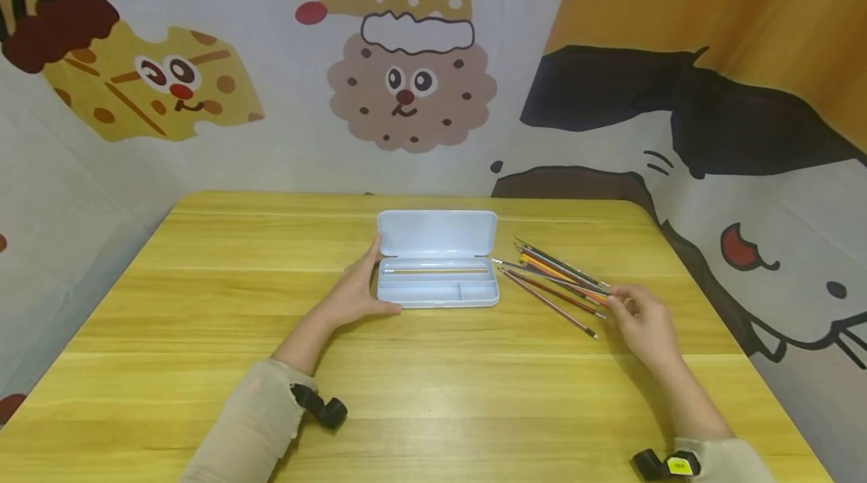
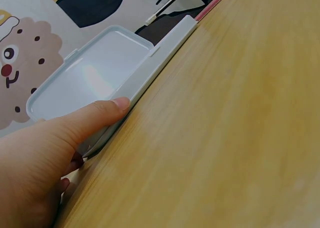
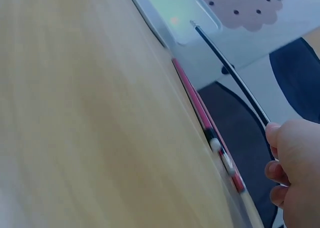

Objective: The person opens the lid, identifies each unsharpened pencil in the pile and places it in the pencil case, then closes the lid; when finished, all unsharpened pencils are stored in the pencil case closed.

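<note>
A pale blue pencil case (image 1: 420, 294) lies with its lid (image 1: 437, 233) raised. One yellowish pencil (image 1: 440, 271) rests in its long rear compartment. My left hand (image 1: 352, 291) grips the case's left end; the thumb presses the front edge, also seen in the left wrist view. To the right, my right hand (image 1: 643, 321) pinches a dark pencil (image 3: 232, 75) by one end, its other end raised and pointing toward the case. Below it, several loose pencils (image 1: 552, 296) lie in a fanned pile on the table, among them red, dark and orange ones.
The yellow wood-grain table (image 1: 460, 400) extends around the case, its far edge against a cloth backdrop (image 1: 284, 159) with cartoon prints. A black wrist camera (image 1: 321, 406) sits on the left sleeve, another (image 1: 664, 464) on the right.
</note>
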A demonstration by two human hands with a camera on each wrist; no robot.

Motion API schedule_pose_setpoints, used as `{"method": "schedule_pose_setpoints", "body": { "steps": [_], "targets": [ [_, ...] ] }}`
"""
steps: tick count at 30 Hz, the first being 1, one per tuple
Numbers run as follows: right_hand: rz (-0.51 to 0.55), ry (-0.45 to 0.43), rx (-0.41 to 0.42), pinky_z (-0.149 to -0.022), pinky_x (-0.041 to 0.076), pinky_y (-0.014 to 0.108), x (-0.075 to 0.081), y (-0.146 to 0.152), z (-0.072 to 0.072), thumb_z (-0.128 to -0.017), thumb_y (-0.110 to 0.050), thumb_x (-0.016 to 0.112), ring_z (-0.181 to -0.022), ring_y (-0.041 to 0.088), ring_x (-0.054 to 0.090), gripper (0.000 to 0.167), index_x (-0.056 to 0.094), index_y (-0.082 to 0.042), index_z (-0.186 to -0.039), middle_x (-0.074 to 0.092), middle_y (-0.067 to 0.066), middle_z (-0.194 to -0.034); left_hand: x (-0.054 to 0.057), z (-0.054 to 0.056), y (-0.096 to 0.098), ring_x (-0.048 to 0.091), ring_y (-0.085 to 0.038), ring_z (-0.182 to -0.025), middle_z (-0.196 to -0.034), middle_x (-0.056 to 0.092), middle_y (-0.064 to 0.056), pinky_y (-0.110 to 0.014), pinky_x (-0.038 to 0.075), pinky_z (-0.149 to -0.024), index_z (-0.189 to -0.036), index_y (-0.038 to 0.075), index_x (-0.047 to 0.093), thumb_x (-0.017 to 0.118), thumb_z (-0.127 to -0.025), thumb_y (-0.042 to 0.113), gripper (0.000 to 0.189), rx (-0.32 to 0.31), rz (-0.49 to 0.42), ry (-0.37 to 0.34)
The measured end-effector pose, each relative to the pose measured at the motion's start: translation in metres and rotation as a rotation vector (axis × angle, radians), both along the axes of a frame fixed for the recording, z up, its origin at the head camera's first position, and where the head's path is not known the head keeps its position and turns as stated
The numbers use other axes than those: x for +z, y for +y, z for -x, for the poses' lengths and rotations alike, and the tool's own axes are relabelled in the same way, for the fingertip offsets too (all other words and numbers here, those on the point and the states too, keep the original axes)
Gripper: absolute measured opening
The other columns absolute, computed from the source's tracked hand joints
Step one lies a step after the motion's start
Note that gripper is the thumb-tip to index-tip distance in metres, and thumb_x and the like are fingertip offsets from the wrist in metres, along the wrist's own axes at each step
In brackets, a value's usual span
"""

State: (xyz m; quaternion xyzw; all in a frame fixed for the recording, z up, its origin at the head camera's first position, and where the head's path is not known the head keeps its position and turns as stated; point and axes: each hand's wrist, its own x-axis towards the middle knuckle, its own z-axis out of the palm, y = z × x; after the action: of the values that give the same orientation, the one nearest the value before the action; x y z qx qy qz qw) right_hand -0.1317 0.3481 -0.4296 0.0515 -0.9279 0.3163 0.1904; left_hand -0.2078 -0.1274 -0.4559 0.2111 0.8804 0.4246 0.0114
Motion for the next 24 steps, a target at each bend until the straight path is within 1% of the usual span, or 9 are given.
{"method": "schedule_pose_setpoints", "body": {
  "steps": [6, 10, 15, 21, 24],
  "targets": [
    [0.017, 0.001, 0.049, -0.037, 0.038, 0.023, -0.001, -0.016, 0.004, -0.094, -0.011, 0.061, -0.054, 0.010, 0.045, 0.014, 0.065, 0.000, -0.104, 0.058, 0.007, -0.086, -0.001, 0.001, 0.000, 0.027, -0.026, -0.138, -0.148, 0.037, -0.009, -0.046, 0.014, -0.114, -0.153, 0.013, -0.009, 0.090, -0.059, 0.044, 0.140, -0.010, -0.009, 0.006],
    [0.024, -0.009, 0.085, -0.037, 0.038, 0.022, -0.002, -0.028, 0.011, -0.094, -0.011, 0.061, -0.051, 0.011, 0.043, 0.014, 0.065, -0.002, -0.104, 0.056, 0.005, -0.084, -0.001, 0.000, 0.000, 0.028, -0.026, -0.138, -0.148, 0.037, -0.010, -0.047, 0.014, -0.114, -0.153, 0.016, -0.010, 0.089, -0.059, 0.045, 0.140, -0.006, -0.014, 0.005],
    [0.023, -0.015, 0.129, -0.039, 0.037, 0.022, -0.003, -0.045, 0.021, -0.094, -0.010, 0.061, -0.052, 0.011, 0.041, 0.012, 0.065, -0.003, -0.103, 0.056, 0.004, -0.085, -0.002, -0.001, -0.001, 0.025, -0.027, -0.139, -0.149, 0.035, -0.011, -0.047, 0.013, -0.114, -0.153, 0.015, -0.010, 0.090, -0.059, 0.045, 0.140, -0.011, -0.021, 0.011],
    [0.022, 0.006, 0.179, -0.040, 0.037, 0.022, -0.002, -0.063, 0.035, -0.092, -0.008, 0.064, -0.052, 0.012, 0.043, 0.010, 0.066, -0.004, -0.101, 0.055, 0.003, -0.082, -0.002, -0.001, -0.001, 0.019, -0.026, -0.141, -0.152, 0.031, -0.010, -0.046, 0.012, -0.114, -0.153, 0.022, -0.013, 0.090, -0.059, 0.045, 0.141, -0.007, -0.013, 0.005],
    [0.029, -0.006, 0.194, -0.042, 0.039, 0.023, -0.002, -0.071, 0.041, -0.092, -0.008, 0.063, -0.054, 0.013, 0.044, 0.010, 0.066, -0.003, -0.101, 0.055, 0.002, -0.083, -0.002, -0.001, -0.001, 0.017, -0.025, -0.142, -0.152, 0.030, -0.008, -0.045, 0.011, -0.114, -0.152, 0.023, -0.013, 0.089, -0.059, 0.046, 0.141, -0.001, -0.005, 0.000]
  ]
}}
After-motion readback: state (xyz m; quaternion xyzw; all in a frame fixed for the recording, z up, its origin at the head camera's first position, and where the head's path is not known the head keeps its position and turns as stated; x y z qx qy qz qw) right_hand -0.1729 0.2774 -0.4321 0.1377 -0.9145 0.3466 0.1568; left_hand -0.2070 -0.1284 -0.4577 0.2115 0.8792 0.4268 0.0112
